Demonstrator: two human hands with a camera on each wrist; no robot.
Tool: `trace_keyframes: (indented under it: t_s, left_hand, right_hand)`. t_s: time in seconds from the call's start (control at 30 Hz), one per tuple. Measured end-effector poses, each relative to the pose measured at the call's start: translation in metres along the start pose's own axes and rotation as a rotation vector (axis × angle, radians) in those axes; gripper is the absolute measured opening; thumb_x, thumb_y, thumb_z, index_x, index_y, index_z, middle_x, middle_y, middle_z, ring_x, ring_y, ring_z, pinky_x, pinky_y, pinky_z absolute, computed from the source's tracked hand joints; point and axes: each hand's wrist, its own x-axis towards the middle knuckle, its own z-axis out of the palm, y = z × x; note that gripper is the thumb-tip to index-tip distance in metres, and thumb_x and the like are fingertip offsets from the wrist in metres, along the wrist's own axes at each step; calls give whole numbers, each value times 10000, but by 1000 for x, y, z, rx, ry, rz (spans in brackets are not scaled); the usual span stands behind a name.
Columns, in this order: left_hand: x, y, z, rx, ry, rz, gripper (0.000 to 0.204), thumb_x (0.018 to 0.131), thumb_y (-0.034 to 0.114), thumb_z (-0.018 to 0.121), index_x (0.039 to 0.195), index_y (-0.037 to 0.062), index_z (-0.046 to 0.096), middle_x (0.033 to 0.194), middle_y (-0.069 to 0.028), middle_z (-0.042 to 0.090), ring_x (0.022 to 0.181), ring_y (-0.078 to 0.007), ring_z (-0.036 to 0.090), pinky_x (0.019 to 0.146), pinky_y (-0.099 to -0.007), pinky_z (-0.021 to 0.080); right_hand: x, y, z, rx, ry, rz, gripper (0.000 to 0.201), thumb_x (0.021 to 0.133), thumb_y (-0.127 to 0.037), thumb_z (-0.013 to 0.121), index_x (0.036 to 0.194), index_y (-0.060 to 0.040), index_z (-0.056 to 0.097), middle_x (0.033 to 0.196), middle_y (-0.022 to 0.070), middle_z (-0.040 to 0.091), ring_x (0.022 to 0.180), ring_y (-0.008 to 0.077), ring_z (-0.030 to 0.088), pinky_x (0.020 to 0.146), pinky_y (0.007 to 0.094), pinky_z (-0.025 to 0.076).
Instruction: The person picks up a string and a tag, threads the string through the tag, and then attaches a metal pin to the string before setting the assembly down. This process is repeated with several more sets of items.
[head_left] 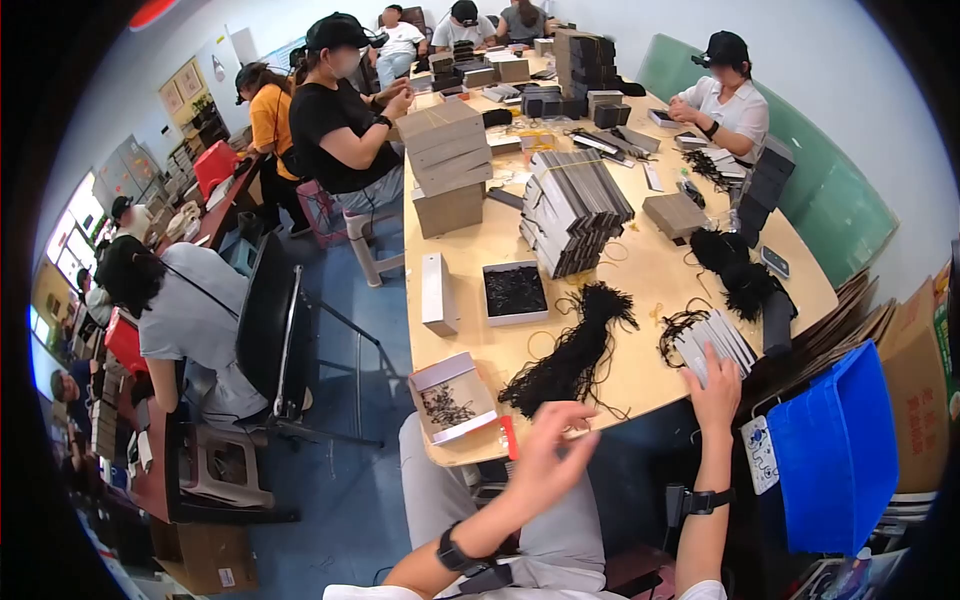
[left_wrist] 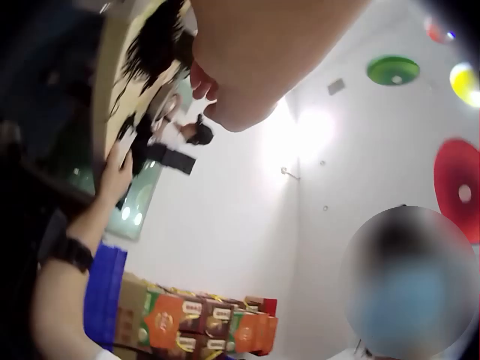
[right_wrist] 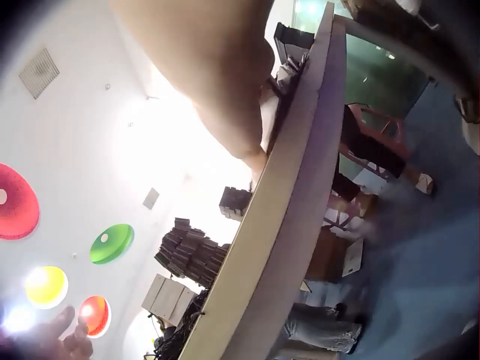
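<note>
My right hand point(head_left: 714, 388) rests its fingers on a fanned set of light grey strips point(head_left: 728, 343) with black cords, at the table's right front edge. My left hand point(head_left: 548, 455) is raised over my lap near the table edge, fingers spread and slightly bent, with nothing visible in it. Just beyond it lies a bundle of black cords point(head_left: 572, 355). To its left, an open box point(head_left: 484, 413) holds small dark pieces. The left wrist view shows part of the left hand point(left_wrist: 236, 101); the right wrist view shows the right hand point(right_wrist: 259, 142) partly hidden at the table edge.
A stack of grey boxes point(head_left: 572, 215), a box of black pieces point(head_left: 515, 293) and an upright white box point(head_left: 437, 295) stand farther back. Black bundles point(head_left: 735, 270) and a phone point(head_left: 775, 262) lie at right. A blue bin point(head_left: 835, 450) stands beside the table. Several people sit around.
</note>
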Motion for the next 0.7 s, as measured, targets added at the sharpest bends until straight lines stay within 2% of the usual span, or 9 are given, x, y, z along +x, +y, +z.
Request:
trace_keyframes:
  t_s: [0.03,0.1,0.17,0.23,0.27,0.4,0.57,0.7]
  left_hand:
    - [-1,8,-25,295,77,96,250,782,-37,631,1013,61,626,994,-82,582,979,-210,584,770,-310,485]
    - [-2,-4,-67,741,290,92,200,721,-31,651,887,82,655,890,-63,595,870,-227,568,687,-322,471]
    - [2,-14,-102,1048,342,25,178,713,18,664,872,98,654,875,-56,574,826,-253,552,679,-376,489]
    - [3,-28,-121,1139,315,17,176,711,30,664,868,111,667,876,-46,575,824,-246,550,673,-367,489]
    - [4,-33,-127,1227,285,6,175,710,43,665,865,123,679,876,-35,576,821,-240,547,667,-357,489]
    - [8,-37,-132,1336,289,5,200,716,51,647,889,133,706,862,-28,577,834,-235,534,654,-349,460]
    - [-5,-37,-132,1408,183,-25,309,735,96,614,1031,132,695,932,-70,546,903,-247,489,702,-359,376]
    - [-10,-39,-132,1375,160,-73,352,745,112,599,1086,140,677,936,-81,509,894,-255,475,713,-366,375]
  right_hand:
    - [1,-3,-2,9,-4,2,609,756,-312,723,1296,-102,536,905,127,502,920,310,489,824,405,407]
    - [6,-8,-7,-39,25,9,615,749,-287,733,1298,-99,530,953,110,504,954,298,482,837,411,399]
    - [6,-12,-4,-30,63,-4,590,745,-254,737,1274,-89,535,1001,98,502,986,289,474,857,412,391]
    - [4,-28,-3,42,132,-44,523,755,-227,723,1226,-83,546,1040,103,505,1003,290,473,868,416,390]
    - [2,-38,-4,123,126,-64,424,770,-186,701,1159,-74,573,1036,103,519,1002,293,483,876,416,393]
    - [-4,-80,-16,292,107,-187,296,793,-137,670,1068,-47,610,978,108,541,943,297,504,853,395,409]
    - [-15,-91,-16,365,94,-243,257,796,-108,662,1038,-34,617,960,106,547,927,295,507,829,392,418]
    - [-20,-88,-10,428,48,-237,208,795,-74,649,995,-23,626,921,111,560,896,300,518,807,394,428]
